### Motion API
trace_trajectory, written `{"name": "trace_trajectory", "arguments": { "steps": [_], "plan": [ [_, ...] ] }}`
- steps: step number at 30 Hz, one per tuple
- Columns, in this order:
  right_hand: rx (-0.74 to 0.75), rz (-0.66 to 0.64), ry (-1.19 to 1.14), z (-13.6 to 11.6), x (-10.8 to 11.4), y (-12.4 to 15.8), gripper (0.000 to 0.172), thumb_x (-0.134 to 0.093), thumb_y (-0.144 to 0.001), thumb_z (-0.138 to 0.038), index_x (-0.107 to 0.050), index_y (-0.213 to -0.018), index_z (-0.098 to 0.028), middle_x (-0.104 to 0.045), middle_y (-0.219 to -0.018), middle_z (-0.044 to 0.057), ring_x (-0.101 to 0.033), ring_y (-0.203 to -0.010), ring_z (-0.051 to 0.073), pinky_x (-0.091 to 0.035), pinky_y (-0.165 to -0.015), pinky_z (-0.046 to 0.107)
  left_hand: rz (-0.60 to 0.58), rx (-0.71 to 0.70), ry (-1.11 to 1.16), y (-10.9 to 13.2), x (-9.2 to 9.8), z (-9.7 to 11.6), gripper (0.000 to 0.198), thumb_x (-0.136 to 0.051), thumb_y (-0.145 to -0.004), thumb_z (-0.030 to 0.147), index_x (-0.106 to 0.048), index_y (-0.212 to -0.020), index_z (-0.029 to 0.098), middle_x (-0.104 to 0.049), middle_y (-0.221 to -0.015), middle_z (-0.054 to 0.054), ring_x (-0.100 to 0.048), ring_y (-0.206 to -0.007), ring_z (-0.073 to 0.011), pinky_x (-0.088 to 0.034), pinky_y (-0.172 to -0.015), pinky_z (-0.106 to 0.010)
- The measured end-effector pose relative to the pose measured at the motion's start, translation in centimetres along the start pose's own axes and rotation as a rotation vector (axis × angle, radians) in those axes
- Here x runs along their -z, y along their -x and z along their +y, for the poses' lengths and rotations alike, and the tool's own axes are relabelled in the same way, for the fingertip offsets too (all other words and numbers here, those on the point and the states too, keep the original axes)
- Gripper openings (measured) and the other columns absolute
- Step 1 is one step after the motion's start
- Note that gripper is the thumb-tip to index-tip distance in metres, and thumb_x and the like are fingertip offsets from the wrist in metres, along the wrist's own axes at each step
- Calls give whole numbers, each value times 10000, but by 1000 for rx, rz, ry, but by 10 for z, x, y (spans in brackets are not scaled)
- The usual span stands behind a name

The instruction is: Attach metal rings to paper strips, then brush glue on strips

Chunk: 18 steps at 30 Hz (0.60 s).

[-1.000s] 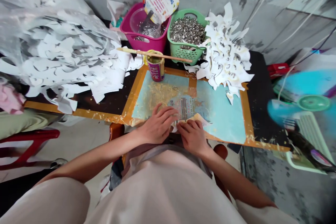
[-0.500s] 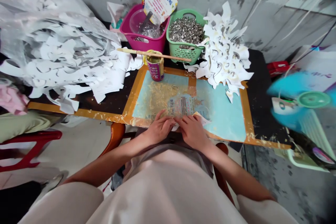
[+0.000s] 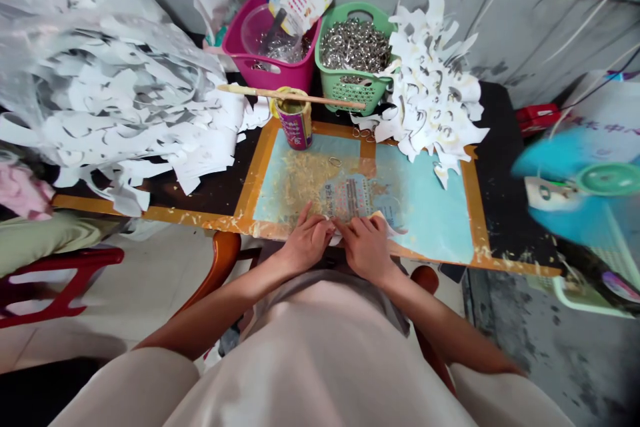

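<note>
Both of my hands rest at the near edge of the blue mat [image 3: 430, 213], pressed down on a small cream paper piece [image 3: 386, 221]. My left hand [image 3: 306, 244] lies on its left end with fingers close together and flat. My right hand [image 3: 367, 247] covers most of the piece, fingers curled down on it. Only a corner of the paper shows past my right fingers. Dried glue smears cover the mat just beyond my fingertips.
A glue can [image 3: 295, 123] with a brush [image 3: 290, 95] across it stands at the mat's far edge. Behind are a pink basket [image 3: 265, 70], a green basket of metal rings [image 3: 353, 53], white paper cut-outs [image 3: 435, 97], a bagged cut-out heap [image 3: 100, 80] and a blue fan [image 3: 585, 193].
My left hand has drawn its spread fingers in and slid toward the right hand. Both hands now sit closer together on the paper piece.
</note>
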State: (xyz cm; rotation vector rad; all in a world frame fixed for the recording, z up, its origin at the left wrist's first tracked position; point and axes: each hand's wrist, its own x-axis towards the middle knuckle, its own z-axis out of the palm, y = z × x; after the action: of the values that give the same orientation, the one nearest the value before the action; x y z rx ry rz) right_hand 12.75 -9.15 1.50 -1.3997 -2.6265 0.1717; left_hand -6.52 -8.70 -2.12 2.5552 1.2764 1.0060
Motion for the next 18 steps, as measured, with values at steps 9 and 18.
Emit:
{"name": "trace_trajectory", "arguments": {
  "steps": [9, 18],
  "plan": [
    [-46, 91, -43, -2, -8, 8, 427, -495, -918, -190, -604, -1323, -108, -663, -941, 106, -533, -944, 261, -286, -836, 414, 68, -47, -168, 8, -7, 9, 123, -489, -929, 72, -525, -984, 176, -697, -793, -27, -685, -807, -189, -408, -1116, -541],
    [44, 83, -144, 4, -9, 23, 466, -471, -925, -157, -564, -1382, -145, -692, -1180, 104, -520, -1066, 261, -323, -885, 415, -218, -55, 33, 4, 32, 8, 407, -486, -938, 109, -456, -1343, 146, -699, -1206, -145, -639, -1169, -274, -453, -1036, -513]
  ]
}}
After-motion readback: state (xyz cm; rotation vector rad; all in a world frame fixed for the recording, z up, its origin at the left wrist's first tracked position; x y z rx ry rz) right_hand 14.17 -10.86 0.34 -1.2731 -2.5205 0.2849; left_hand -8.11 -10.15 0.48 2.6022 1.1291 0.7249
